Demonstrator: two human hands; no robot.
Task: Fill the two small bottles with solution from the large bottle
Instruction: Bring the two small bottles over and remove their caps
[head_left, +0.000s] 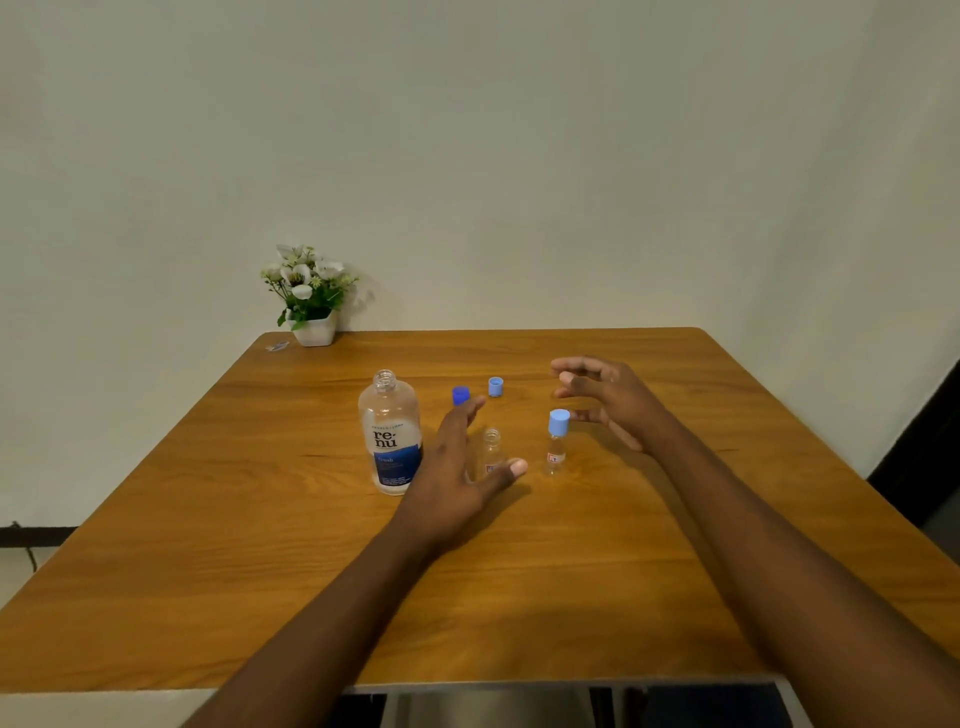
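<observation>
On the wooden counter (519, 571) the large clear bottle with blue label (390, 434) stands uncapped, just left of the left hand (457, 467), whose wide, empty grip reaches around the small open glass bottle (491, 449). The right hand (610, 397), also open and empty, hovers behind the small bottle with light blue cap (557, 441). I think it is best to close on the open bottle low, keeping it upright.

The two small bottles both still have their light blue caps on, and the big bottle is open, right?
Not quite. In the head view only the right small bottle is capped. The left small bottle is open, its light blue cap on the table. The big bottle is open.
</observation>
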